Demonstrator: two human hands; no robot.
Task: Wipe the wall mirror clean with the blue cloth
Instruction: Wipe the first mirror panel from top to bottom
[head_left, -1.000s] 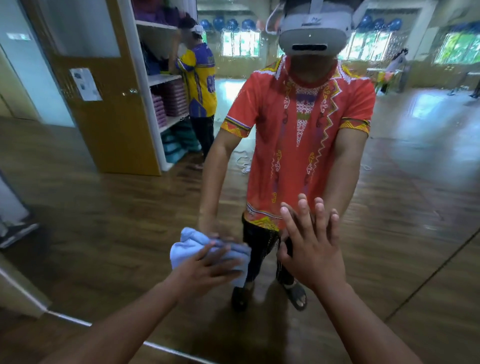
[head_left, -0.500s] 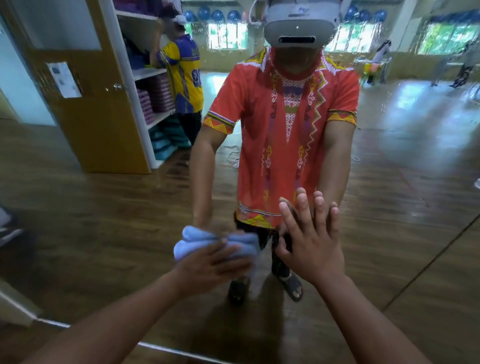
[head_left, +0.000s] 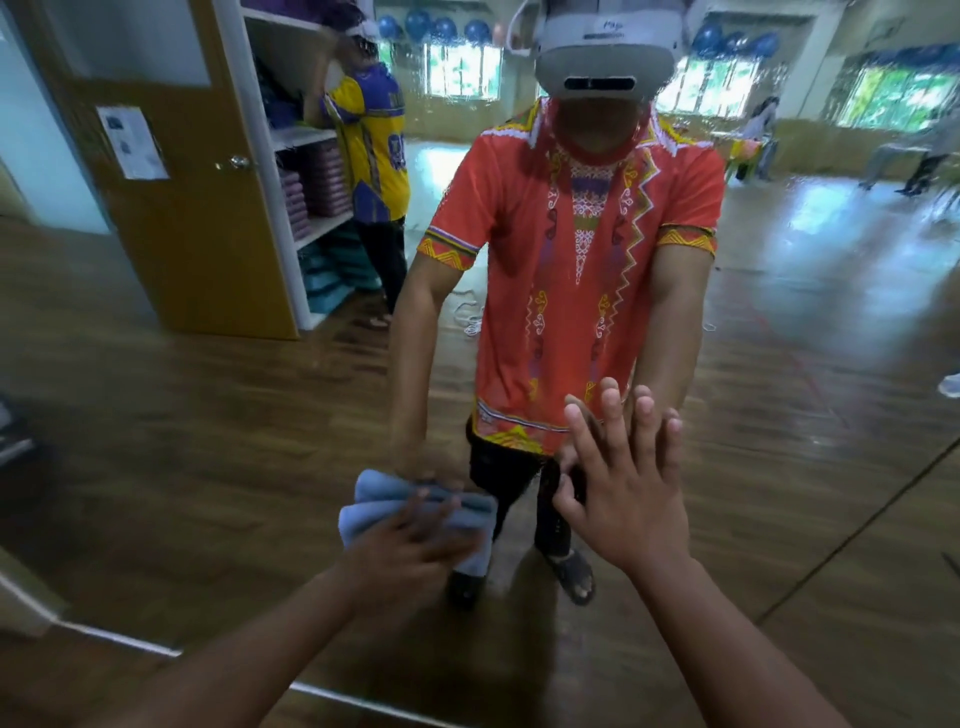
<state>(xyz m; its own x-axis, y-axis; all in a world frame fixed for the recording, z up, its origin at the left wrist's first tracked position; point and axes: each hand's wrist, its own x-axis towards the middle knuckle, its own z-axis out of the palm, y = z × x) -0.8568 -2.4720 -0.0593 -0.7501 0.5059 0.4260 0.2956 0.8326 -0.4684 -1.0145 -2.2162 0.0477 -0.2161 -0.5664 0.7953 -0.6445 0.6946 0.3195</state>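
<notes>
bunched blue cloth (head_left: 374, 501) is pressed low on wall mirror glass (head_left: 208, 441) under left hand (head_left: 415, 543), fingers flat, no closed grip | right hand (head_left: 628, 501) is splayed open on glass, probably for bracing

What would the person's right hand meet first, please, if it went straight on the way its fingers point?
The right hand points up and forward at the large glass wall mirror; its fingertips seem to meet their reflection, so it probably touches the glass, though depth is unclear.
</notes>
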